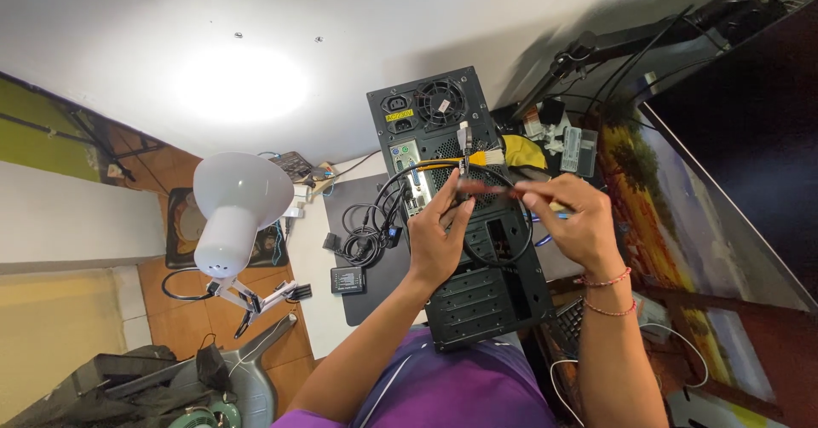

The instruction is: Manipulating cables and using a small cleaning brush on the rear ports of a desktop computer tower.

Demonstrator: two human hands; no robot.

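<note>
Head view: left hand [439, 241] and right hand [575, 224] both pinch black cable [498, 188] over computer case [477, 292] rear.

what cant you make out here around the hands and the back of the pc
- Head view: what the left hand and right hand pinch between them is blurred; only a thin dark piece shows.
- The ports on the computer case behind the hands are hidden by them.
- The black cable ends are lost behind the left hand.
- The lower end of the case is covered by the purple shirt.
</note>
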